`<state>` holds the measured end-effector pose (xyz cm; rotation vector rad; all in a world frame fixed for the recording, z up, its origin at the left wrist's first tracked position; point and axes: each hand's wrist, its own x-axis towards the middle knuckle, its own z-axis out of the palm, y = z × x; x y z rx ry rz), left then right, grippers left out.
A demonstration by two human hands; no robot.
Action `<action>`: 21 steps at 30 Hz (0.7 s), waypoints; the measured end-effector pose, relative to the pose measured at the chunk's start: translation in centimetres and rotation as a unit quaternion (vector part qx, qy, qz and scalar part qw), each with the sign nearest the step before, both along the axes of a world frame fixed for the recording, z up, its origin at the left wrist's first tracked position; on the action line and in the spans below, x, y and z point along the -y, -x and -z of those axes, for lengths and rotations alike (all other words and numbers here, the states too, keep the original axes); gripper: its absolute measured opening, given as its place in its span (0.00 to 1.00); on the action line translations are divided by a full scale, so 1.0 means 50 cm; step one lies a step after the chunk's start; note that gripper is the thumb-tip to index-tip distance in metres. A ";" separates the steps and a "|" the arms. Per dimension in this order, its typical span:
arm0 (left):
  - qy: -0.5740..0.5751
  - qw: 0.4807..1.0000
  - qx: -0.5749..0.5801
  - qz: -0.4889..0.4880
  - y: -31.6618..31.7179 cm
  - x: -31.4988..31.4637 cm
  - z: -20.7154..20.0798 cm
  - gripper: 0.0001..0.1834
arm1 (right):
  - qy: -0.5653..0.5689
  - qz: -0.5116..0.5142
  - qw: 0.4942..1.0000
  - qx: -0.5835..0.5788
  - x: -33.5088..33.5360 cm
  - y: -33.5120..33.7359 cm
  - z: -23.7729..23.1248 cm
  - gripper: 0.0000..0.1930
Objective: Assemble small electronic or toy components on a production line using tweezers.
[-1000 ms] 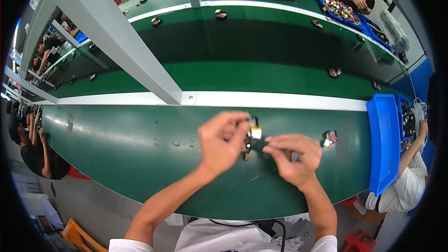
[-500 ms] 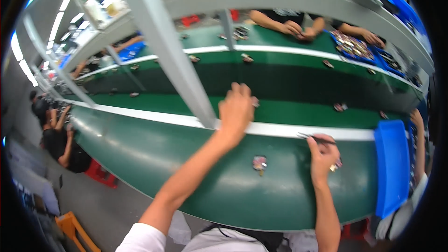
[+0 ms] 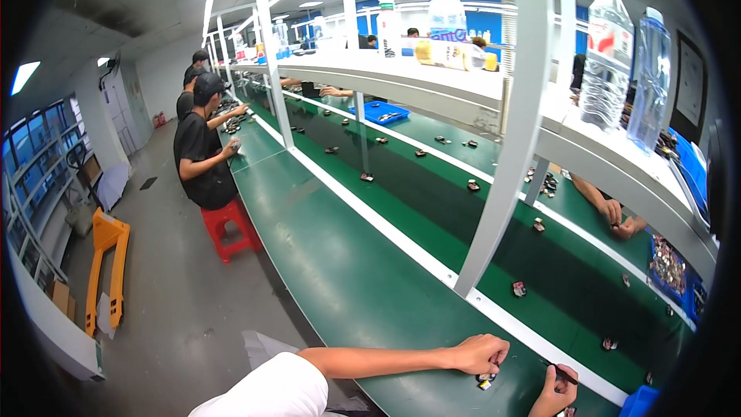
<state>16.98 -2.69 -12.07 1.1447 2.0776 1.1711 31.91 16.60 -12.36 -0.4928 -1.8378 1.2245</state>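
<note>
At the lower right, my left hand [image 3: 478, 355] is closed, its fingers bent down onto a small electronic part [image 3: 485, 383] with dark, white and yellow areas, at the green worktable [image 3: 332, 262]. The fingertips are partly hidden. My right hand [image 3: 549, 398], cut off by the lower edge, grips dark tweezers [image 3: 566, 374] pointing up and left. Another small part [image 3: 570, 411] shows just beneath it.
Beyond a white rail [image 3: 378, 224], a green conveyor belt [image 3: 432, 243] carries several small parts. A grey post [image 3: 502, 208] rises near my left hand. Bottles [image 3: 607, 54] stand on the shelf above. Co-workers sit left; another person's hands [image 3: 617, 216] work opposite. A blue tray [image 3: 639, 401] is lower right.
The view has swung left and up. My left hand has come back from over the belt to the table, onto a small part. My right hand still holds the tweezers.
</note>
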 end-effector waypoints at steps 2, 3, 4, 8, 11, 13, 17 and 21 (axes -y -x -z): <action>-0.041 0.999 -0.001 0.003 -0.008 -0.014 0.005 0.10 | -0.008 0.011 1.000 0.026 -0.021 -0.009 0.001 0.07; -0.069 0.997 0.026 -0.013 -0.009 -0.026 0.007 0.11 | 0.065 -0.007 0.998 0.020 -0.043 -0.011 0.013 0.07; -0.096 0.994 0.055 -0.025 -0.011 -0.039 0.013 0.11 | 0.139 -0.019 0.990 0.013 -0.053 -0.022 0.027 0.07; -0.207 0.932 0.276 -0.114 -0.004 -0.038 0.016 0.07 | 0.276 -0.042 0.960 -0.040 0.001 0.006 -0.060 0.09; -0.170 0.921 0.297 -0.184 -0.016 -0.030 0.005 0.10 | 0.247 -0.060 0.967 -0.034 0.009 0.008 -0.039 0.10; -0.194 0.916 0.296 -0.191 -0.016 -0.023 0.010 0.08 | 0.208 -0.084 0.974 -0.006 0.025 0.001 -0.042 0.09; -0.195 0.903 0.340 -0.173 -0.035 -0.033 0.000 0.08 | 0.074 -0.128 0.989 0.020 0.050 -0.021 -0.028 0.09; -0.190 0.902 0.353 -0.158 -0.051 -0.038 -0.003 0.08 | 0.070 -0.152 0.985 0.048 0.068 -0.033 -0.018 0.08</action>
